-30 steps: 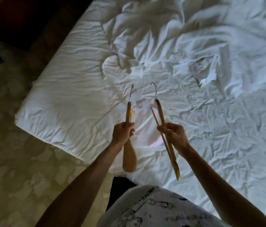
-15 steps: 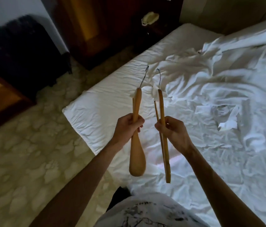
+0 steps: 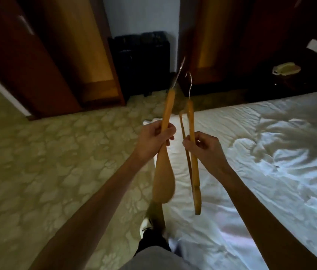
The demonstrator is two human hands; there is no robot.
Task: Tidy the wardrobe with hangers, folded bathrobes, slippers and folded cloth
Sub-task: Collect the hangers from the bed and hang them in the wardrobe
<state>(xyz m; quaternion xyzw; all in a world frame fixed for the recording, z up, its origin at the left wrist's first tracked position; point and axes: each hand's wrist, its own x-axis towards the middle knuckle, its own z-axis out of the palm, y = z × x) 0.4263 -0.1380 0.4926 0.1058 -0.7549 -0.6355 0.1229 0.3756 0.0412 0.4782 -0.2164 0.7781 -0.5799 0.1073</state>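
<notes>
My left hand (image 3: pixel 154 138) grips a broad wooden hanger (image 3: pixel 163 176) around its middle, metal hook pointing up and away. My right hand (image 3: pixel 202 146) holds a thinner wooden hanger with a trouser bar (image 3: pixel 194 172), its hook also up. Both hangers are held edge-on, close side by side, over the bed's corner. Ahead stands the dark wooden wardrobe (image 3: pixel 222 45), with a lit orange panel inside.
The bed (image 3: pixel 270 152) with crumpled white sheets fills the right. Patterned carpet (image 3: pixel 46 162) covers the floor on the left. A wooden door (image 3: pixel 27 55) stands at far left, a black suitcase (image 3: pixel 140 61) against the wall, a telephone (image 3: pixel 286 68) on a dark nightstand.
The view has swung up and left from the bed toward the wardrobe and suitcase. Both hands keep their hangers, held in the same way, and my leg steps forward.
</notes>
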